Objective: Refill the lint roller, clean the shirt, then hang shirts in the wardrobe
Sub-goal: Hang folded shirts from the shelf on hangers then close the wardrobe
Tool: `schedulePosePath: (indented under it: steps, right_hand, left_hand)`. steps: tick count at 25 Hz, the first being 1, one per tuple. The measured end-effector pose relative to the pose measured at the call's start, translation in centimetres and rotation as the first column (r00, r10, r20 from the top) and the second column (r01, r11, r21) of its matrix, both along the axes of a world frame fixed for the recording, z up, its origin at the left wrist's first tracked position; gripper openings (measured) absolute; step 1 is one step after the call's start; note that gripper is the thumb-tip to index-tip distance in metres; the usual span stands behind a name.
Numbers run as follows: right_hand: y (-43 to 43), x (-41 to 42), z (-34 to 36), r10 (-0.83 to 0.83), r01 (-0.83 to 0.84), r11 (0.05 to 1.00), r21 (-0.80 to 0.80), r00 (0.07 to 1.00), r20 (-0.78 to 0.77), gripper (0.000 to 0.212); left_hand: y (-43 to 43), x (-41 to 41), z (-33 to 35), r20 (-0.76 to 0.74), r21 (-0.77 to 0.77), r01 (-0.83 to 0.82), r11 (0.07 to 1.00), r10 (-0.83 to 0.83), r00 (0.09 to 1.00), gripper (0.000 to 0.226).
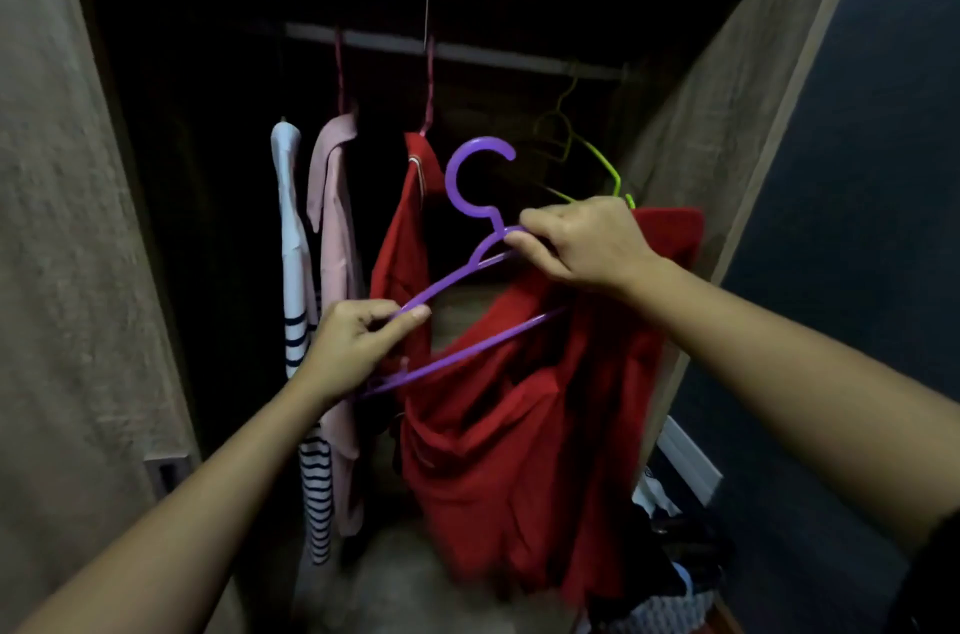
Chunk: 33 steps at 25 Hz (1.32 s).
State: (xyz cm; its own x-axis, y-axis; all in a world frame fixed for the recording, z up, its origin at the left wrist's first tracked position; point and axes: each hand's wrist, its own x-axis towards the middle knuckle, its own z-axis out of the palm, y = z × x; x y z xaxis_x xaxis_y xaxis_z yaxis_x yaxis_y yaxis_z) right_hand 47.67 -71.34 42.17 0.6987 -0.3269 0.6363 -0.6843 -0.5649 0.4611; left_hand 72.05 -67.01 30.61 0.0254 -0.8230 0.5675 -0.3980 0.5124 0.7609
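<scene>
Head view: both hands clamp a purple hanger [470,264] below the wardrobe rail [395,43], left hand [358,347] pinching its lower arm, right hand [582,244] gripping the neck with a red shirt [519,425] draped beneath (loosely, I judge). Tilting further could shed the shirt. Hook points up toward the rail; long axis slants down-left

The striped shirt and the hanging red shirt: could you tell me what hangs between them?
In the head view, a pink shirt hangs between them on the rail.
</scene>
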Motion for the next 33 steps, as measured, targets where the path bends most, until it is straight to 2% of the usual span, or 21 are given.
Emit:
schedulePosePath:
  steps: [1, 2, 3, 4, 5, 6, 7, 9, 10, 11, 14, 16, 18, 20, 23, 25, 27, 29, 30, 31, 33]
  right_hand:
    - [0.1, -0.1, 0.2, -0.009, 0.010, 0.999, -0.036, 1.000, 0.020, 0.041]
    - [0.1, 0.0, 0.4, -0.013, 0.015, 0.999, -0.039, 0.999, 0.039, 0.042]
    - [-0.1, 0.1, 0.6, -0.011, 0.014, 0.999, -0.042, 0.998, 0.059, 0.043]
    - [-0.2, 0.2, 0.7, -0.019, 0.022, 0.999, -0.035, 0.997, 0.078, 0.044]
    - [-0.4, 0.2, 0.7, -0.020, 0.025, 0.999, -0.039, 0.994, 0.108, 0.044]
    - [-0.5, 0.3, 0.9, -0.017, 0.024, 0.999, -0.045, 0.989, 0.147, 0.044]
    - [-0.5, 0.2, 1.1, -0.012, 0.020, 0.999, -0.039, 0.982, 0.189, 0.044]
    - [-0.3, 0.2, 1.5, -0.010, 0.010, 1.000, 0.000, 0.972, 0.234, 0.045]
    - [-0.3, 0.0, 1.6, -0.014, 0.009, 1.000, 0.020, 0.971, 0.240, 0.045]
    - [-0.3, -0.3, 1.7, -0.017, 0.009, 0.999, 0.036, 0.971, 0.240, 0.046]
    - [-0.1, -1.7, 1.2, 0.000, -0.021, 0.996, 0.091, 0.974, 0.225, 0.048]
    - [-0.2, -2.7, -0.2, 0.028, -0.046, 0.994, 0.098, 0.983, 0.179, 0.046]
    - [-0.5, -4.1, -2.2, 0.023, -0.035, 0.995, 0.091, 0.990, 0.136, 0.046]
    - [-0.5, -5.5, -4.6, -0.014, -0.002, 0.994, 0.106, 0.989, 0.145, 0.050]
    - [-0.7, -6.4, -8.0, -0.061, 0.048, 0.995, 0.091, 0.986, 0.152, 0.055]
    - [-0.8, -5.7, -9.2, -0.122, 0.111, 0.990, 0.086, 0.982, 0.146, 0.054]
    - [-0.5, -4.4, -9.3, -0.192, 0.162, 0.977, 0.138, 0.949, 0.249, 0.052]
    - [-0.2, -3.4, -8.7, -0.261, 0.166, 0.950, 0.263, 0.886, 0.384, 0.052]
    - [-0.2, -3.3, -8.4, -0.283, 0.146, 0.935, 0.322, 0.854, 0.436, 0.052]
    - [-0.1, -3.5, -8.2, -0.292, 0.117, 0.925, 0.362, 0.828, 0.479, 0.050]
    - [0.3, -3.8, -7.5, -0.314, 0.081, 0.910, 0.407, 0.776, 0.547, 0.050]
  left_hand:
    - [0.1, 0.2, 0.7, 0.105, -0.161, -0.113, 0.980, 0.131, 0.986, 0.043]
    - [0.3, 0.3, 1.1, 0.154, -0.357, -0.221, 0.908, 0.291, 0.944, 0.035]
    - [0.8, -0.1, 1.3, 0.127, -0.528, -0.306, 0.793, 0.429, 0.894, 0.030]
    - [1.6, -1.3, 1.0, 0.053, -0.646, -0.365, 0.670, 0.517, 0.854, 0.026]
    - [2.7, -3.1, -0.1, 0.006, -0.708, -0.385, 0.592, 0.550, 0.835, 0.023]
    - [3.8, -5.3, -1.8, 0.023, -0.714, -0.372, 0.594, 0.550, 0.835, 0.021]
    - [4.5, -7.2, -3.6, 0.111, -0.653, -0.332, 0.681, 0.520, 0.847, 0.021]
    - [4.6, -9.4, -7.2, 0.319, -0.330, -0.249, 0.911, 0.356, 0.878, 0.029]
    - [4.1, -9.4, -8.5, 0.349, -0.144, -0.183, 0.972, 0.223, 0.910, 0.033]
    - [3.6, -9.0, -9.3, 0.319, -0.002, -0.102, 0.995, 0.097, 0.943, 0.038]
    - [2.4, -6.7, -9.6, 0.214, 0.210, 0.002, 0.978, -0.048, 0.976, 0.057]
    - [2.1, -4.5, -8.6, -0.020, 0.359, 0.067, 0.931, -0.064, 0.998, 0.057]
    - [1.9, -1.1, -7.4, -0.212, 0.440, 0.127, 0.889, -0.035, 0.977, 0.045]
    - [1.9, 2.1, -6.0, -0.187, 0.520, 0.071, 0.851, 0.032, 0.982, 0.034]
    - [2.5, 3.9, -2.9, -0.091, 0.552, -0.027, 0.833, 0.093, 0.992, 0.034]
    - [2.8, 3.1, -0.8, 0.047, 0.448, -0.208, 0.870, 0.209, 0.977, 0.030]
    - [3.6, 0.9, 1.2, 0.197, 0.172, -0.346, 0.923, 0.312, 0.930, 0.023]
    - [4.4, -1.5, 2.1, 0.307, -0.100, -0.207, 0.973, 0.228, 0.924, 0.028]
    - [4.5, -2.1, 2.3, 0.372, -0.158, -0.151, 0.976, 0.201, 0.906, 0.038]
    - [4.2, -1.7, 2.3, 0.420, -0.195, -0.171, 0.966, 0.240, 0.875, 0.046]
    - [3.1, 0.1, 2.3, 0.481, -0.213, -0.322, 0.922, 0.386, 0.787, 0.058]
